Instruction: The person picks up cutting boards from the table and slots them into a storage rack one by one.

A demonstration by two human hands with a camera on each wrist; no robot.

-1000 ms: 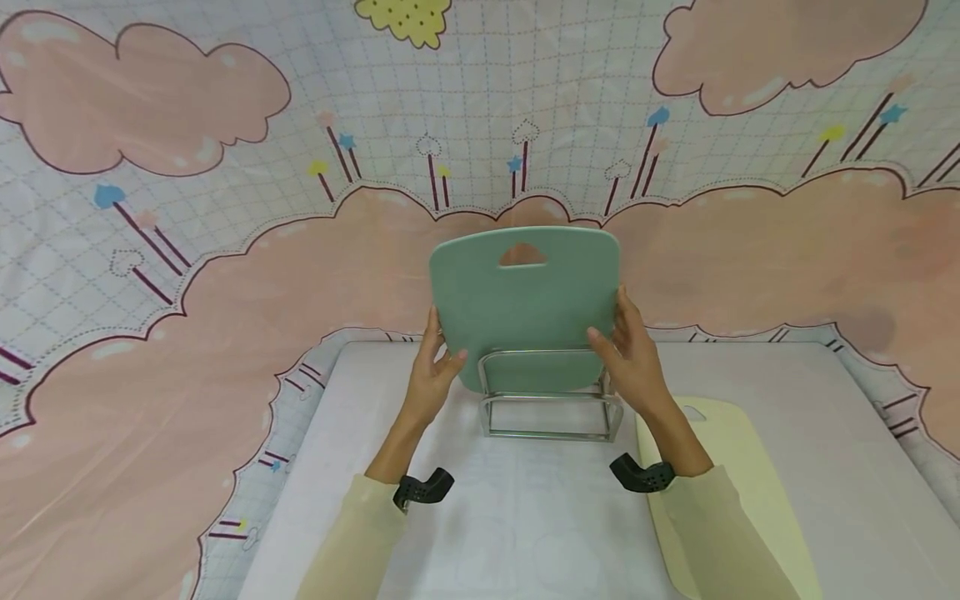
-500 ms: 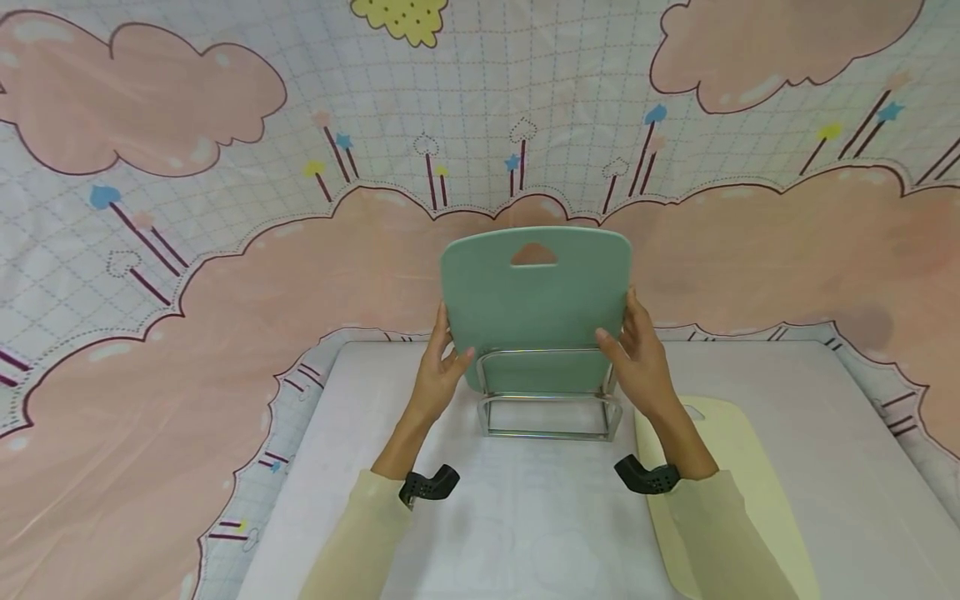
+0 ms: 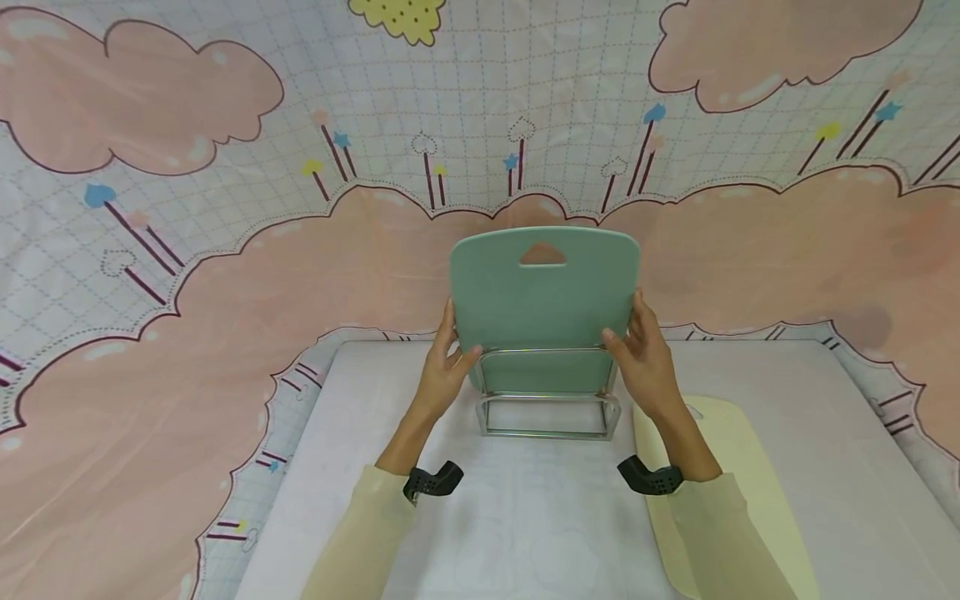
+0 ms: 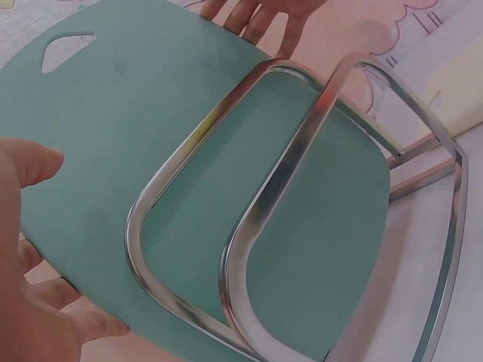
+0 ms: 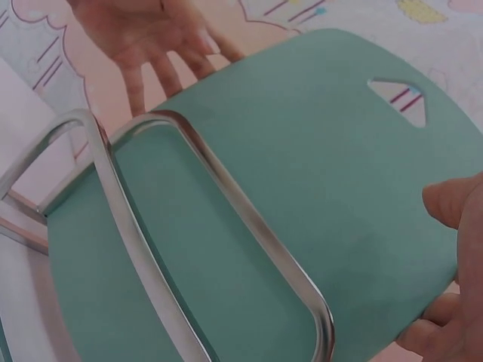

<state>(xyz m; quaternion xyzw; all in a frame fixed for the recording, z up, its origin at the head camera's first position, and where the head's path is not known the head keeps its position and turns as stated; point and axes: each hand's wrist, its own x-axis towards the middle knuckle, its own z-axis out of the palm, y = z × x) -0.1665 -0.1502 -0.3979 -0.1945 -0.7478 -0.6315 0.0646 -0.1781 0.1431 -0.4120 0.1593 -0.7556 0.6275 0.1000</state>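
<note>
A green cutting board [image 3: 543, 304] with a handle slot at its top stands nearly upright in a silver metal rack [image 3: 543, 397]. The rack's wire loops cross in front of the board's lower part. At the board's left edge, my left hand [image 3: 439, 377] holds it, thumb on the near side and fingers at the edge and behind. My right hand [image 3: 649, 368] grips the right edge the same way, its thumb near the top loop. From the left wrist view, the green board [image 4: 90, 151] passes behind both rack loops [image 4: 283, 173]. Some fingertips are hidden behind the board.
A pale yellow cutting board [image 3: 738, 442] lies flat on the white table [image 3: 525, 525] at right, partly under my right forearm. Behind the table hangs a cloud-patterned cloth [image 3: 360, 275]. Both wrists wear dark camera mounts [image 3: 433, 480].
Both hands have shifted the green cutting board a little to the right, so it now sits more squarely behind the rack's loops. The rack and yellow board stay put.
</note>
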